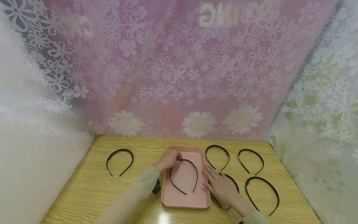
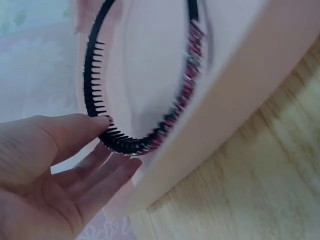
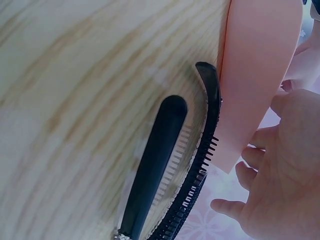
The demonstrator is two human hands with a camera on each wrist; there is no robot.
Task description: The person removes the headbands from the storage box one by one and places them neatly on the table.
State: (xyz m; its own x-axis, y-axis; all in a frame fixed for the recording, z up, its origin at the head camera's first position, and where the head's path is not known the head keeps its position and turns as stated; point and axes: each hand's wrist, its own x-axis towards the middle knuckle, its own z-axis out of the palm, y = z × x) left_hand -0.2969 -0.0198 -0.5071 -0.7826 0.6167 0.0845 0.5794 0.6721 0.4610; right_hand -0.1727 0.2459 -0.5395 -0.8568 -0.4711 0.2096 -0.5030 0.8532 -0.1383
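Observation:
A black toothed headband [image 1: 197,177] is over the floor of a pink tray [image 1: 174,199]. My left hand [image 1: 167,160] pinches it at the top of its arch, thumb on the toothed inner side and fingers beneath. In the left wrist view the headband [image 2: 91,70] shows pink and silvery sparkle along its outer face. My right hand [image 1: 222,188] has its fingers extended, with the fingertips right at the tray's right wall. Beneath that hand, another black headband [image 1: 237,185] lies on the table, partly covered.
One headband [image 1: 120,150] lies on the wooden table [image 1: 84,193] to the left of the tray. To the right are a back headband [image 1: 217,146], a far-right one [image 1: 253,151] and a front one [image 1: 264,178]. Floral cloth [image 1: 173,77] hangs behind the table and at its sides.

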